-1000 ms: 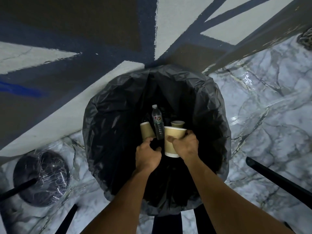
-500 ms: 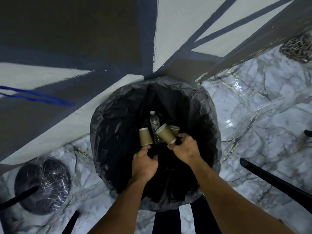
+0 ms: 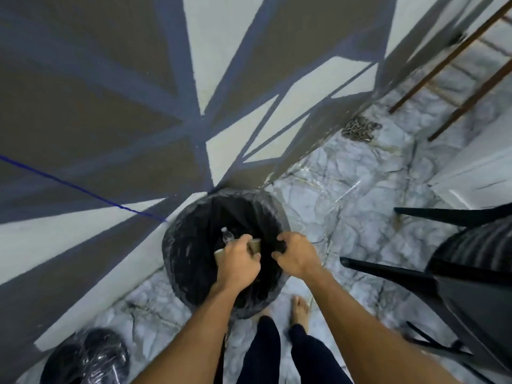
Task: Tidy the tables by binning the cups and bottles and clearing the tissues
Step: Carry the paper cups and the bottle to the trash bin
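Bin [image 3: 191, 261]: round, lined with a black bag, standing on the marble floor [image 3: 360, 217] in the corner of a wall painted with brown, white and blue-grey shapes.

Bottle [image 3: 227, 236]: clear plastic with a white cap, inside the bin near its far-left rim. Its label is too blurred to read.

Paper cups: brown, one [image 3: 255, 245] near the bin's middle and one [image 3: 219, 254] at the left. Both are partly hidden, and no print is legible.

Left hand [image 3: 238, 263]: back up over the cups, fingers curled down out of sight. Cannot tell if it holds anything.

Right hand [image 3: 296, 253]: at the bin's right rim, fingers loosely curled, nothing seen in them.

Black chair [image 3: 471, 261]: right of the bin.

Chain heap [image 3: 360, 130]: by the wall, well beyond the bin.
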`<action>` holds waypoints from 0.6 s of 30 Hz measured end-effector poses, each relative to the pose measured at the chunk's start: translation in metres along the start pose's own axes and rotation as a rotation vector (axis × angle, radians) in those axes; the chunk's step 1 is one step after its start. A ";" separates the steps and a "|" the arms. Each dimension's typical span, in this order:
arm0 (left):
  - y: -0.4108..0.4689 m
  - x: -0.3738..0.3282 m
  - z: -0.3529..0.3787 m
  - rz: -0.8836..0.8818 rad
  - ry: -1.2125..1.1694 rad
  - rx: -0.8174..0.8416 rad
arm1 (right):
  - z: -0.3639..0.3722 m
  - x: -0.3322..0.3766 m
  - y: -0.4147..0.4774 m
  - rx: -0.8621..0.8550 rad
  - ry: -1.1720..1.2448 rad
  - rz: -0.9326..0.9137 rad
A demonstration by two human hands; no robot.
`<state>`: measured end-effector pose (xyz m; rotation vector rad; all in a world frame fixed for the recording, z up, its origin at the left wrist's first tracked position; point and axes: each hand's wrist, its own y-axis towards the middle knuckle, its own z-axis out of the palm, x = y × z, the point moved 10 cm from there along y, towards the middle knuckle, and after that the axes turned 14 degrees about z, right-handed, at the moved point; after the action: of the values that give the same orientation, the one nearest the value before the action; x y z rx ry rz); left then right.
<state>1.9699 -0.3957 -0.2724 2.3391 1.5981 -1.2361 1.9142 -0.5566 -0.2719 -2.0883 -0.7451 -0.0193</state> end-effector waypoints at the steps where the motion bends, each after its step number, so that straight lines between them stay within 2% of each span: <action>1: -0.002 -0.022 -0.004 0.030 0.020 0.013 | -0.016 -0.009 -0.011 -0.021 0.028 0.013; 7: -0.016 -0.142 0.007 0.257 0.151 0.104 | -0.095 -0.081 -0.075 -0.156 0.142 0.062; 10: -0.034 -0.202 0.031 0.360 0.191 0.163 | -0.126 -0.139 -0.109 -0.237 0.187 0.105; 18: -0.158 -0.376 0.170 0.730 0.378 0.360 | -0.184 -0.354 -0.249 -0.482 0.253 0.298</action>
<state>1.6903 -0.6856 -0.0915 3.0805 0.4376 -0.9910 1.5434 -0.7683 -0.0746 -2.5736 -0.2851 -0.3207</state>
